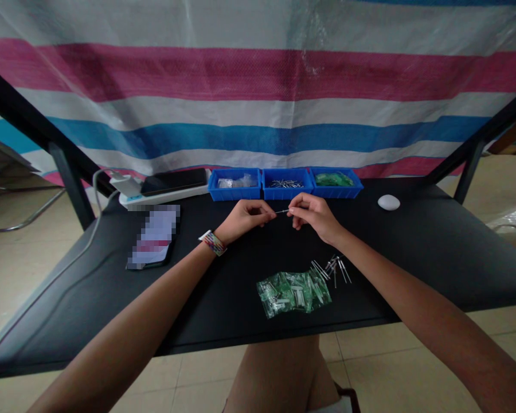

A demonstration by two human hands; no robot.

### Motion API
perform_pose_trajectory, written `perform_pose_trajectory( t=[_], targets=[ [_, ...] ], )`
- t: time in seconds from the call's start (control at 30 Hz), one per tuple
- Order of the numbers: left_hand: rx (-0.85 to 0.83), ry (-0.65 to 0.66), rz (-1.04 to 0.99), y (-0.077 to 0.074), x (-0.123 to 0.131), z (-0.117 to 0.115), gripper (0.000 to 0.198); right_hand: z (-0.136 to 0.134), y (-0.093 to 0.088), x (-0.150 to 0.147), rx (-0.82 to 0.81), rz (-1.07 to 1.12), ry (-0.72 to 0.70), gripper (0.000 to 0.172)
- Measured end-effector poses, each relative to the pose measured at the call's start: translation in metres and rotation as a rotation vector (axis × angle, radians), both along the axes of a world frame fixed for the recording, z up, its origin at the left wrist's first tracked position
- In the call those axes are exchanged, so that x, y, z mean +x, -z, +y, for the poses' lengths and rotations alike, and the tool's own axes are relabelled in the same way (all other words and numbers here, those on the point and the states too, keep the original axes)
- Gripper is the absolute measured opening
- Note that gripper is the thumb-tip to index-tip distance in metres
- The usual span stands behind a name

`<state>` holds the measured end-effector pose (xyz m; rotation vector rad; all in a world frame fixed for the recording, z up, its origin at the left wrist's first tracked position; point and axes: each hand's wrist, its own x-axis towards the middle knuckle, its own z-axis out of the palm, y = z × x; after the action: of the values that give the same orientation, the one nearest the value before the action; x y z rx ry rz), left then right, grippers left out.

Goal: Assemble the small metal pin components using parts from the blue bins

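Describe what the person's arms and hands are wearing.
No sleeves are in view on either arm. The left hand and right hand have no gloves. A woven multicoloured wristband with a white section sits on the left wrist.

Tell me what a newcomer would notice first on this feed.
The striped pink, white and blue tarp fills the background. Centre frame, the left hand and right hand pinch a thin metal pin between them, before three blue bins. Nearer lies a heap of green pieces beside loose pins.
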<state>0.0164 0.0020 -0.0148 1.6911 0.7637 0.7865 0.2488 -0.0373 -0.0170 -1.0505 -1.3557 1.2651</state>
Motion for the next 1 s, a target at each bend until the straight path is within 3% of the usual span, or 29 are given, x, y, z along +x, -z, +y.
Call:
perform_pose_trajectory(
  t=[0.17,0.27,0.33,0.47,0.57,0.73,0.8,0.9,1.0],
  targets=[
    [-0.005,-0.009,-0.006,0.001,0.001,0.000,0.030,-0.001,0.000,-0.003,0.043,-0.008,0.008,0.028],
    [-0.034,-0.011,-0.006,0.001,0.000,0.000,0.031,0.001,-0.006,0.001,0.158,-0.032,0.061,0.027],
    [-0.062,-0.011,-0.008,0.001,-0.002,0.001,0.031,0.005,-0.013,0.010,0.308,-0.078,0.194,0.024],
    [-0.066,0.012,0.007,0.002,-0.004,0.002,0.028,0.014,-0.028,0.034,0.617,-0.226,0.599,0.015],
    [-0.062,0.029,0.017,0.002,-0.004,0.003,0.026,0.019,-0.030,0.045,0.667,-0.316,0.728,0.013],
    [-0.072,0.023,0.038,0.002,-0.004,0.003,0.028,0.022,-0.021,0.041,0.564,-0.560,0.447,0.012],
    [-0.076,0.019,0.042,0.001,-0.004,0.003,0.028,0.020,-0.021,0.039,0.566,-0.596,0.419,0.013],
    [-0.074,0.020,0.042,0.001,-0.004,0.003,0.027,0.013,-0.027,0.044,0.507,-0.594,0.355,0.012],
    [-0.065,0.027,0.041,0.000,-0.004,0.003,0.027,0.002,-0.037,0.056,0.349,-0.629,0.122,0.013]
  ],
)
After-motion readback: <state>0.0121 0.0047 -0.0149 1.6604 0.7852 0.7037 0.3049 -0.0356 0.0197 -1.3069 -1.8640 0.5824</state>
